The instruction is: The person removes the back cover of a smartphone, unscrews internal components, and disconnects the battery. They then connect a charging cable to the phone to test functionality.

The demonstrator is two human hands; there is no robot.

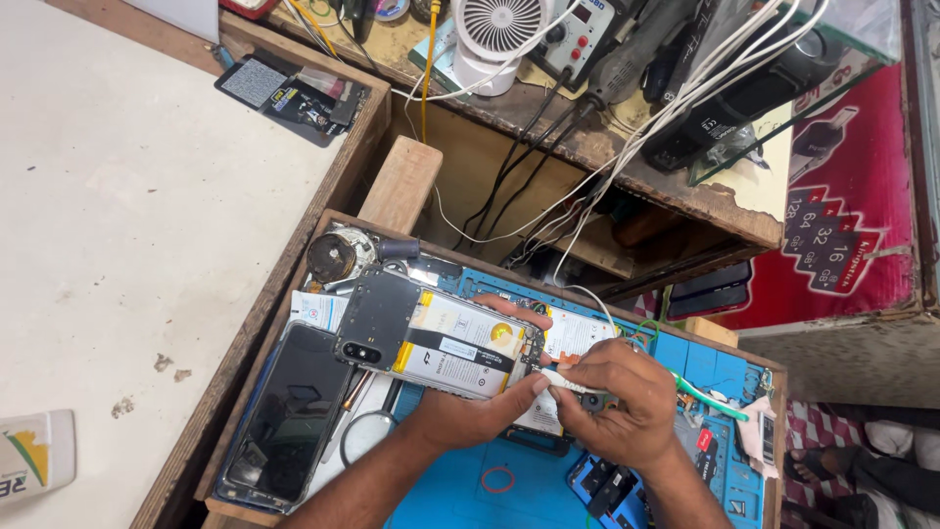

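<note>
Holding an opened phone point(446, 338) over a blue mat point(460, 490), back cover off.

The left hand point(470, 411) grips the phone's lower edge, thumb pressed on its end; the right hand point(617, 397) pinches a white plug point(568, 382) at the phone's port, its white cable point(587, 294) curving away. The phone is a flat rectangle: dark matt board plate, pale glossy battery with yellow tabs, black strip across. A second, glossy black phone point(289, 416) lies beside it on the rough wooden tray point(245, 343).
</note>
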